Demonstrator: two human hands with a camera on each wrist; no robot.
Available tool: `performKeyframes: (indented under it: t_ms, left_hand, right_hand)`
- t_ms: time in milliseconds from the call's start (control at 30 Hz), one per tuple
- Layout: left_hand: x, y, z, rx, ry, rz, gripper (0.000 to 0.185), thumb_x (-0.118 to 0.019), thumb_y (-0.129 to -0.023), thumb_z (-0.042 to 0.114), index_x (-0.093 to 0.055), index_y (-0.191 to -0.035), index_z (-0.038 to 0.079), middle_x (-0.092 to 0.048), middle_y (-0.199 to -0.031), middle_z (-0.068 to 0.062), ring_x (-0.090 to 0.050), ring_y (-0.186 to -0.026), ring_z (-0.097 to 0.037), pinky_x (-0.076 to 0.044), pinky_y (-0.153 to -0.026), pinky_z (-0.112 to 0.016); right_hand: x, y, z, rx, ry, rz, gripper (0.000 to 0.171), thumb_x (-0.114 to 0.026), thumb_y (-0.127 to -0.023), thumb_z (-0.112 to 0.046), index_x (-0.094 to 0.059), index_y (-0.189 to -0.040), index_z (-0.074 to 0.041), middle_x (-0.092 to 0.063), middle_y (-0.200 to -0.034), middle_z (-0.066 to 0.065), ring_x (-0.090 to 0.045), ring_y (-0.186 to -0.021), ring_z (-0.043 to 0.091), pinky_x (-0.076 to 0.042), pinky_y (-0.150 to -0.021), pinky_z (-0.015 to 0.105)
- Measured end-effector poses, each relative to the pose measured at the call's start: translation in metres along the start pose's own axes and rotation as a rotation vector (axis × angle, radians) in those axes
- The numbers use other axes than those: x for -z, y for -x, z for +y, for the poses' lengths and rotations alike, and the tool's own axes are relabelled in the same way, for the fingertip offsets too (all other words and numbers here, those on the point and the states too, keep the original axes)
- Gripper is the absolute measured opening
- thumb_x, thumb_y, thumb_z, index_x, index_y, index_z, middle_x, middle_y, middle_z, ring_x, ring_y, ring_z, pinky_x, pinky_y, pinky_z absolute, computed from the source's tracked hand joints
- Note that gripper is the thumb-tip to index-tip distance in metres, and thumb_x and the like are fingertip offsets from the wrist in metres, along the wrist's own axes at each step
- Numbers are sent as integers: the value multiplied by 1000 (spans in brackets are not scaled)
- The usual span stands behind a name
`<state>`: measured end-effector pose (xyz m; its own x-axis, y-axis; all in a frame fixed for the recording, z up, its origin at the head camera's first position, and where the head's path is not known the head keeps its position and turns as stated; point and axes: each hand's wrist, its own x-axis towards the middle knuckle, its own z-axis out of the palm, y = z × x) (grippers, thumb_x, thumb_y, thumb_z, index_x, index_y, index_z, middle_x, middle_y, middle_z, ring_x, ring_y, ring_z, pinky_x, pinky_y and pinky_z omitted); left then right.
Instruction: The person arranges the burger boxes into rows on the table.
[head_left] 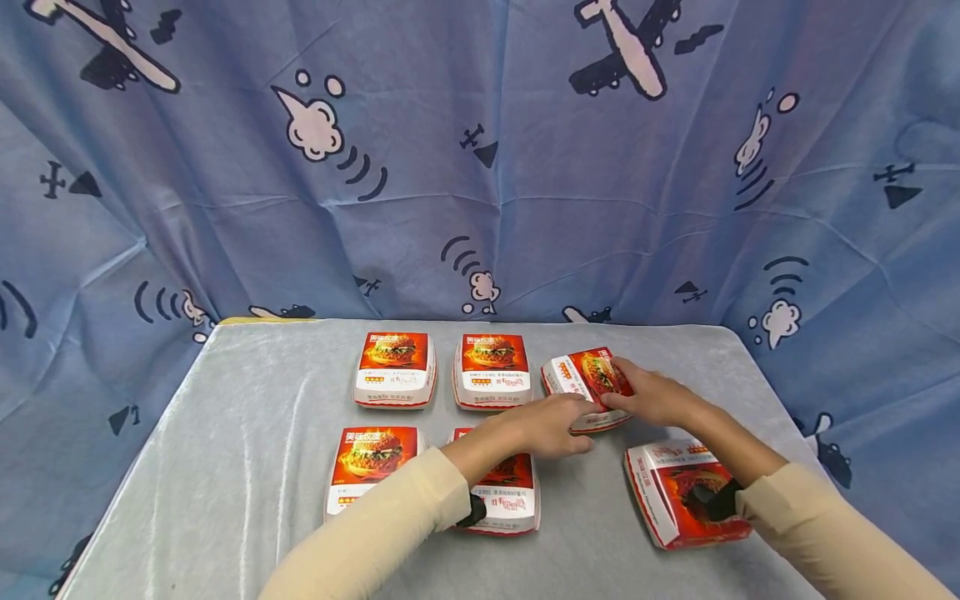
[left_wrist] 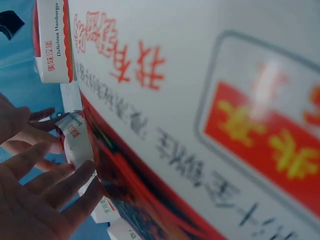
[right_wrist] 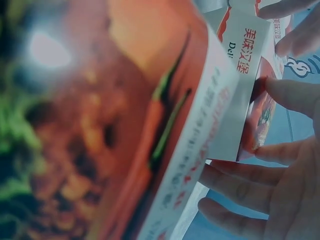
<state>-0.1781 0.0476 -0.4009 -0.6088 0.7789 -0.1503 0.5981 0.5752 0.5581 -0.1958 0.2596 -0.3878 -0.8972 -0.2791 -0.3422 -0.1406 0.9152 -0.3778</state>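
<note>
A red-and-white hamburger box sits turned at an angle at the back right of the table. My right hand holds it at its right side, fingers spread over the top and edge. My left hand is at its near left edge, fingers fairly straight, the fingertips touching or very close to it. In the left wrist view, the left hand has extended fingers; a nearby box fills most of the picture. In the right wrist view, the right hand meets the box with thumb and fingers.
Two more boxes stand in the back row, a left one and a middle one. In front are a left box and another, both partly behind my left arm. A skewed box lies under my right wrist. A blue curtain hangs behind the table.
</note>
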Motion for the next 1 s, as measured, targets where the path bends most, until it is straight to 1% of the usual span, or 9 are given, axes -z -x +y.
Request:
performKeyframes:
  t_ms: [133,300,367,433,500,667,767,867,1000]
  left_hand:
    - [2,0,1,21,3,33,54,-62,-98,27,-49,-148,12,-49,-149,-5,-42,-137,-12,-35,-111,-26]
    - [6,-1,1,76,-17,86,55,-62,-97,29,-48,-149,16,-44,-152,-11,-42,-138,-18,-40,-109,-37]
    - [7,-2,1,91,-23,99,56,-62,-97,29,-47,-149,17,-43,-152,-11,-41,-139,-19,-39,-109,-39]
    - [8,-3,0,108,-31,102,56,-62,-97,30,-48,-149,18,-44,-151,-11,-42,-138,-20,-39,-110,-38]
    - [8,-3,1,122,-38,97,56,-63,-96,31,-47,-149,18,-42,-152,-12,-41,-139,-22,-37,-112,-38]
    - [8,-3,2,161,-48,61,58,-63,-97,33,-45,-151,20,-39,-155,-10,-33,-144,-29,-28,-117,-42]
    - [7,-2,3,170,-76,35,58,-62,-97,34,-45,-151,20,-41,-154,-8,-32,-145,-27,-27,-117,-41]
    - [6,-1,3,169,-110,22,57,-62,-97,35,-47,-150,19,-44,-152,-8,-34,-144,-23,-30,-116,-38]
    - [6,1,3,171,-123,21,56,-62,-97,35,-49,-149,18,-44,-152,-8,-35,-144,-27,-29,-116,-38]
  right_hand:
    - [1,-1,2,18,-3,-13,81,-60,-98,-40,-25,-149,13,-43,-139,40,-51,-119,52,-42,-94,65]
    - [3,-4,7,55,-10,-41,82,-59,-99,-40,-23,-150,13,-38,-143,41,-44,-126,56,-37,-100,68]
    - [4,-4,8,77,-18,-54,82,-60,-99,-39,-23,-151,12,-37,-144,41,-43,-128,57,-37,-101,68]
    - [6,-5,10,101,-32,-73,81,-60,-99,-37,-22,-151,11,-35,-146,40,-41,-129,56,-36,-102,67]
    - [7,-6,12,123,-45,-93,80,-60,-100,-36,-21,-152,11,-34,-147,40,-40,-130,55,-35,-102,67]
    - [10,-8,13,153,-53,-120,77,-60,-100,-31,-21,-153,8,-33,-148,40,-39,-131,54,-35,-103,67]
    - [10,-9,13,163,-57,-126,76,-60,-99,-29,-21,-154,8,-32,-148,39,-39,-132,54,-35,-103,67]
    - [9,-8,13,170,-64,-123,76,-60,-99,-28,-21,-154,8,-34,-148,39,-40,-131,52,-35,-103,66]
    - [8,-6,12,158,-67,-97,75,-60,-99,-29,-22,-153,9,-37,-146,38,-43,-129,51,-37,-102,65]
